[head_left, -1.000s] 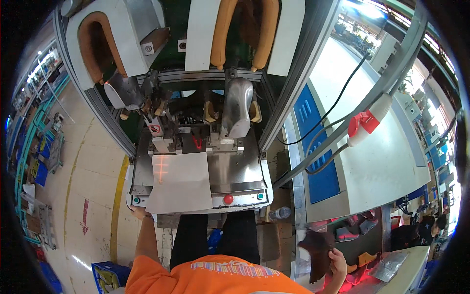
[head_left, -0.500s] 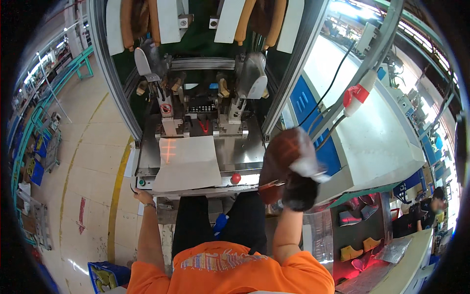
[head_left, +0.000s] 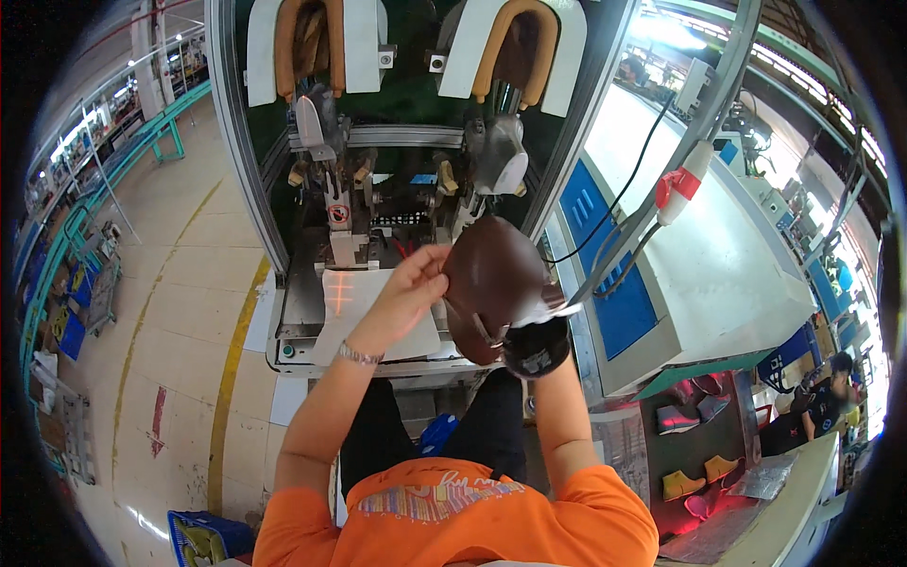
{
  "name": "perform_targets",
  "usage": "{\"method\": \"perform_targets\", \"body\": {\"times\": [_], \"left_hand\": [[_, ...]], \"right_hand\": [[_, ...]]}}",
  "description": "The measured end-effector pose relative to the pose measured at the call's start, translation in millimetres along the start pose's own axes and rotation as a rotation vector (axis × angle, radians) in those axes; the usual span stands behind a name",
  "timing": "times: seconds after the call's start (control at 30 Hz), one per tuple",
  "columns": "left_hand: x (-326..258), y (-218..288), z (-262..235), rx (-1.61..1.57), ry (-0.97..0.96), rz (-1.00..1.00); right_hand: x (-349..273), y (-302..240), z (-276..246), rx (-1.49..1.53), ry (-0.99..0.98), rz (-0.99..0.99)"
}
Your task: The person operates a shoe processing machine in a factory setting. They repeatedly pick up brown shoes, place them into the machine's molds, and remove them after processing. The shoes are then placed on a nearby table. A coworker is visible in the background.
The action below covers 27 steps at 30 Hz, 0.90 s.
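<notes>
The brown shoe upper held between both hands looks like smooth leather with a dull sheen; the right hand beneath it wears a black matt cloth glove, while the bare left hand at its left edge carries a shiny metal bracelet at the wrist. Just beyond the hands, the machine bed is brushed grey metal with a white matt paper sheet lying on it. Farther up, the padded forms show tan, leather-like pads in smooth white plastic shells.
</notes>
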<state>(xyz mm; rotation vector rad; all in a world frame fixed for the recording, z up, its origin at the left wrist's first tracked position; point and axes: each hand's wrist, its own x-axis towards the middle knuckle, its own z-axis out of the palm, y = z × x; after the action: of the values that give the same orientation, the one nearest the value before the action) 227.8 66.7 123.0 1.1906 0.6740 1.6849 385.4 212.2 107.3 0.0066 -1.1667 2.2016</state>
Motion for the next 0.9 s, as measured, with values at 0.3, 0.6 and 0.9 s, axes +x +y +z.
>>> {"method": "perform_targets", "body": {"times": [0.3, 0.6, 0.9], "left_hand": [[162, 37, -28, -0.043, 0.076, 0.034], [201, 18, -55, -0.088, 0.228, 0.043], [186, -8, -59, 0.325, 0.359, -0.040]], "right_hand": [[103, -92, -24, -0.180, 0.142, -0.180], [144, -89, -37, -0.098, 0.219, -0.072], [139, -62, -68, -0.160, 0.241, -0.085]]}}
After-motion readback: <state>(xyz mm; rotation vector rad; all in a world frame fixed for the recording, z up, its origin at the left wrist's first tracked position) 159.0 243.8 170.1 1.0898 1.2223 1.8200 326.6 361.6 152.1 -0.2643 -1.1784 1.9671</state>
